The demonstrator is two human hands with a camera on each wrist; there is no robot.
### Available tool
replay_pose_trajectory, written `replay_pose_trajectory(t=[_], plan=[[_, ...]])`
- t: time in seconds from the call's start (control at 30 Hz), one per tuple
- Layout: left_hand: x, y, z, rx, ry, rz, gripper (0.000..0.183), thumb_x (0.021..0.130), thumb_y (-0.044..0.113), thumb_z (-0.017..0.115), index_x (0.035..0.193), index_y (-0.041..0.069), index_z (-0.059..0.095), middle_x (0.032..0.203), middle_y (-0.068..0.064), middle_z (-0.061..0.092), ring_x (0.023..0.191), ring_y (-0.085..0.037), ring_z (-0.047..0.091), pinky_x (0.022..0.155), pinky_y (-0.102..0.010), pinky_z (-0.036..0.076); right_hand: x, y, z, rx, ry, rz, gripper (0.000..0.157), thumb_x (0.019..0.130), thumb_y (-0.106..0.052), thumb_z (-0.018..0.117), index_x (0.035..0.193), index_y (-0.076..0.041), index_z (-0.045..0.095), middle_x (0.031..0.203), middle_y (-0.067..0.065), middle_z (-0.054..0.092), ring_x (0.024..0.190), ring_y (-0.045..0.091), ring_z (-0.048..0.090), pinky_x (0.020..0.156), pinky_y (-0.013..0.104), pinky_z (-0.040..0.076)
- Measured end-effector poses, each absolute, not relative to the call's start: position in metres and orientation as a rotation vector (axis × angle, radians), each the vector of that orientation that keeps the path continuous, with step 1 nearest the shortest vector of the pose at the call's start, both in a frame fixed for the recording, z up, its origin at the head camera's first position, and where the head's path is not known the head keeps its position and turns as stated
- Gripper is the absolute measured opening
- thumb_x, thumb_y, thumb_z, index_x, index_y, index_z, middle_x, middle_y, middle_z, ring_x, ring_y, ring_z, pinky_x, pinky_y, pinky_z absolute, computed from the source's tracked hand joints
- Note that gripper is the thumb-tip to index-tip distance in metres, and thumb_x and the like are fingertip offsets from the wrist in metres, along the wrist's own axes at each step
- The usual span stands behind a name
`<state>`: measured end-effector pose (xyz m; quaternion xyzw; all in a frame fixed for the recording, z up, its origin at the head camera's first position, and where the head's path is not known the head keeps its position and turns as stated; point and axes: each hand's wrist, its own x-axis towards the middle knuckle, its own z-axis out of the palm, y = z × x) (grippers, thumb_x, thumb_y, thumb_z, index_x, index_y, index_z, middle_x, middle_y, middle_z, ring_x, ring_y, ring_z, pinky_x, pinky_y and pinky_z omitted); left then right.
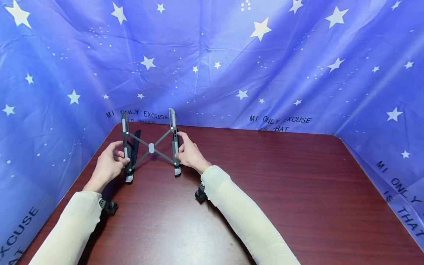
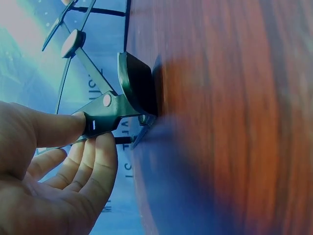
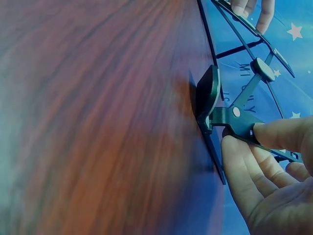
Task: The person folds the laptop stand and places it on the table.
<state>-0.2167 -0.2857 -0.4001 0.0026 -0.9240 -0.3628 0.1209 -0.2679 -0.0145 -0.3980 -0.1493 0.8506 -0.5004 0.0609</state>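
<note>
Two rails form the sides of a folding stand (image 1: 151, 148), positioned at the left rear of the tabletop (image 1: 281, 202), near the starred cloth (image 1: 205, 44). Left grip (image 1: 108, 162): thumb and fingers pinch the left rail (image 1: 124, 127) from its outer side. Right grip (image 1: 192, 152): thumb and fingers pinch the right rail (image 1: 176, 147) likewise. The crossbars (image 1: 162, 137) are spread in an X about the central hub (image 2: 72, 43); the front lips (image 1: 129, 179) project at the near ends of the rails. Status: unfolding is judged largely complete, since both rails stand well apart and are raised above the base bars (image 3: 206, 32). Final adjustment of rail spacing may be outstanding; release is not yet done on either side. No load is mounted on the rails. Full contact between base bars and tabletop cannot be confirmed.
</note>
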Motion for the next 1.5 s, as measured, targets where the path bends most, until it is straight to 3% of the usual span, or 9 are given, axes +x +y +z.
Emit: replay_pose_trajectory(t=[0.27,1.5], plan=[[-0.217,-0.274,-0.4,-0.012,-2.701,-1.075,0.065,0.078,0.003,0.066,0.135,0.006,0.035,0.089,-0.013,0.055,0.074,-0.021,0.054,0.052,-0.024,0.046,-0.267,-0.003,-0.4,-0.47,2.576,-1.543,0.083,0.073,0.008,0.065,0.139,-0.022,0.024,0.07,0.01,0.06,0.055,0.019,0.06,0.048,0.026,0.05],[-0.228,-0.222,-0.405,-0.171,-2.659,-1.211,0.071,0.075,-0.003,0.067,0.135,0.012,0.033,0.082,-0.011,0.055,0.067,-0.021,0.054,0.048,-0.028,0.045,-0.261,0.054,-0.399,-0.367,2.561,-1.565,0.082,0.074,0.01,0.063,0.137,-0.024,0.024,0.07,0.011,0.057,0.057,0.022,0.061,0.051,0.033,0.052]])
